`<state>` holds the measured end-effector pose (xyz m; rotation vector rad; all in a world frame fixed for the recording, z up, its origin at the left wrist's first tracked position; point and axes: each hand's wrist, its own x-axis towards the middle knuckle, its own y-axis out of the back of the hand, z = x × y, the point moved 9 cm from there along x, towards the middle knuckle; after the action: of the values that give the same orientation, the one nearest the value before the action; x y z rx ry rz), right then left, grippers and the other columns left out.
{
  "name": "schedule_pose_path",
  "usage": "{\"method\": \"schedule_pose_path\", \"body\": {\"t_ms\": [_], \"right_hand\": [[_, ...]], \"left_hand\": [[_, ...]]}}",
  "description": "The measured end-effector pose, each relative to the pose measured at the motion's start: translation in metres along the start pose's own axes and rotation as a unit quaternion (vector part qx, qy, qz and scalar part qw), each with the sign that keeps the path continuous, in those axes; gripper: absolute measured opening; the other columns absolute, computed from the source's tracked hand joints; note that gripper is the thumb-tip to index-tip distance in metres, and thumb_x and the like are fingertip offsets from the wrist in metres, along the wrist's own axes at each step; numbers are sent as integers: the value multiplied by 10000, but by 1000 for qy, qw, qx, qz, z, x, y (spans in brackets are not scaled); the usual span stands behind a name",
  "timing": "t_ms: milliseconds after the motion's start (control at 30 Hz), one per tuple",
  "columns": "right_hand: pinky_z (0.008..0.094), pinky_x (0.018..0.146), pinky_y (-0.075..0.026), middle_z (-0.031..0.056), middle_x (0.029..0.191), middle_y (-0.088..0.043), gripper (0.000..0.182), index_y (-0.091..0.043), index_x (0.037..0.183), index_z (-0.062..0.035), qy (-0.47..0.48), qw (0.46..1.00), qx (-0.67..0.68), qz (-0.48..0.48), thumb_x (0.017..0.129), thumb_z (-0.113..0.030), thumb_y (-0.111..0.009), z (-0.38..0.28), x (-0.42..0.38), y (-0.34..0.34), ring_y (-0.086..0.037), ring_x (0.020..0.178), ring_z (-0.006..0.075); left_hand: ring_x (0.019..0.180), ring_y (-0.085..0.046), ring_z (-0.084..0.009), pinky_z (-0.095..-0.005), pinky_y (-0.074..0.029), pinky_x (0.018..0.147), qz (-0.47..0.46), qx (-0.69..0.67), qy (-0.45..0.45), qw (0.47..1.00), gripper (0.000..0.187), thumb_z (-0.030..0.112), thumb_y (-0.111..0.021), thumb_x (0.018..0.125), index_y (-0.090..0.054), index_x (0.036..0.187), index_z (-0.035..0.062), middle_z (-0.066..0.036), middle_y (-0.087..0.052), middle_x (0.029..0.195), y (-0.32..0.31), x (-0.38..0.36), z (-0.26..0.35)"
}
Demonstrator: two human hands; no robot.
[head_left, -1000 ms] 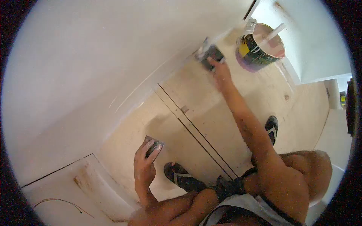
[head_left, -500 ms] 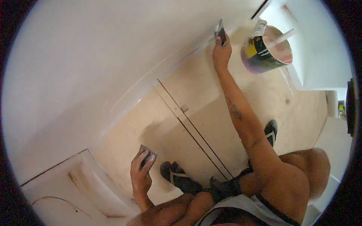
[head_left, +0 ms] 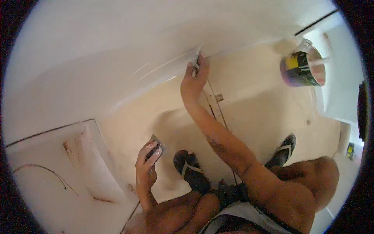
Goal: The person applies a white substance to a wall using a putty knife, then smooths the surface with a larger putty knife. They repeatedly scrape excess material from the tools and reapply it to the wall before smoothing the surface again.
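Note:
My right hand [head_left: 191, 87] is closed round a putty knife [head_left: 198, 54] at the foot of the white wall [head_left: 117, 43]. Its thin blade lies at or very near the wall surface, just above the floor; whether it touches is hard to tell. Lower left, my left hand [head_left: 146, 165] grips a second putty knife [head_left: 159, 145], a small flat blade held above the floor near my left foot. Whitish paste smears the fingers of this hand. Pale scrape lines run along the wall's lower edge to the left of my right hand.
An open paint bucket [head_left: 295, 69] with pinkish contents and a stick leaning in it stands by the right-hand wall. My sandalled feet [head_left: 191, 171] are on the beige floor [head_left: 253, 121], which has dark seam lines. A thin cable [head_left: 48, 171] hangs over the white panel at left.
My right hand has moved left along the wall's base with its putty knife. The view has shifted, so the bucket sits farther right. My left hand keeps its putty knife, nearly still.

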<state>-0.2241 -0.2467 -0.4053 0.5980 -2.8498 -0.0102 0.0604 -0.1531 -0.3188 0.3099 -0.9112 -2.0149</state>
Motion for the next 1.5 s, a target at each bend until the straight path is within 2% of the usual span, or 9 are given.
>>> {"method": "schedule_pose_path", "body": {"t_ms": [300,467,667,833,900,1133,1233,1333,1500], "right_hand": [[388,998,-422,178,1413,-453,479,-442,1369,26,-63,991,90,-75,917,-12,-594,-34,-146,-114,-476,1228,292],[383,1005,-440,190,1378,-488,437,-489,1340,27,-34,989,93,-113,916,-3,-594,-57,-173,-130,-484,1251,316],[361,1035,-417,150,1316,-564,338,-568,1281,0,-61,924,185,-328,952,-78,-561,-46,-158,-96,-543,1209,274],[375,1060,-388,153,1314,-561,404,-566,1304,-34,18,871,197,-450,902,-62,-598,-96,-115,-14,-524,1241,278],[414,1075,-374,165,1337,-520,491,-571,1312,-86,204,798,167,-543,827,-45,-640,-146,-122,17,-494,1255,330],[497,1101,-355,127,1455,-431,610,-525,1368,-215,308,741,-164,-574,793,-14,-566,-75,-80,52,-429,1286,406],[457,1107,-357,145,1390,-503,579,-519,1369,-164,326,754,-198,-535,824,32,-512,-1,-10,74,-452,1282,363],[391,1138,-301,167,1436,-466,468,-429,1411,-8,167,945,-177,-220,945,2,-388,18,124,147,-415,1345,299],[381,1093,-349,211,1396,-493,492,-400,1417,26,145,965,-192,101,934,-29,-472,15,265,209,-479,1287,323]], "left_hand": [[1204,-549,-385,-481,-449,1034,161,-171,182,955,419,23,-512,843,-561,1257,-9,-204,-566,1290,53,-57,-49],[1216,-534,-393,-533,-442,1040,346,-477,181,787,594,12,-555,723,-501,1313,-35,-176,-550,1302,63,-81,-77],[1145,-585,-358,-597,-489,974,355,-632,240,646,547,168,-649,830,-486,1341,64,-125,-564,1314,34,-86,-108],[929,-660,-220,-378,-581,672,320,-664,302,605,327,309,-512,987,-556,1215,78,-80,-655,1087,-15,-35,-103],[876,-664,-233,-344,-578,666,96,-844,179,496,343,321,-489,996,-552,1226,75,-91,-660,1066,-40,10,-67],[835,-673,-195,-329,-579,688,126,-715,250,641,433,341,-489,987,-505,1322,68,-106,-663,1050,-58,46,-25],[767,-678,-186,-302,-582,602,111,-729,193,647,398,329,-506,976,-521,1297,94,-116,-668,1051,-51,50,-22],[663,-660,-198,-302,-565,551,148,-745,179,625,363,333,-510,975,-547,1242,91,-120,-676,993,-36,50,-18],[653,-664,-247,-363,-576,604,241,-719,245,604,344,326,-517,974,-565,1201,71,-118,-683,965,-31,13,-47]]}}
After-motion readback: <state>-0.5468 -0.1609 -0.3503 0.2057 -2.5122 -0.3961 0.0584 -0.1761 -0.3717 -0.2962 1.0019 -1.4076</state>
